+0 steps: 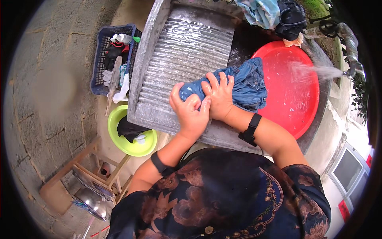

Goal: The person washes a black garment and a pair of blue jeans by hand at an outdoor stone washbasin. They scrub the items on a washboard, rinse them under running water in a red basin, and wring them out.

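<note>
A wet blue denim garment lies across the lower right part of a ridged stone washboard, its waistband end reaching over the rim of a red basin. My left hand grips the bunched left end of the denim, fingers curled around it. Just to its right, my right hand lies over the denim with its fingers bent onto the cloth; the two hands touch. Water sprays from a metal tap into the red basin, which holds water.
Left of the stone sink stands a blue plastic crate with gloves and bottles, a wooden stick leaning on it. Below is a lime-green basin holding dark cloth. Wet clothes hang at the sink's far edge. A wooden chair stands lower left.
</note>
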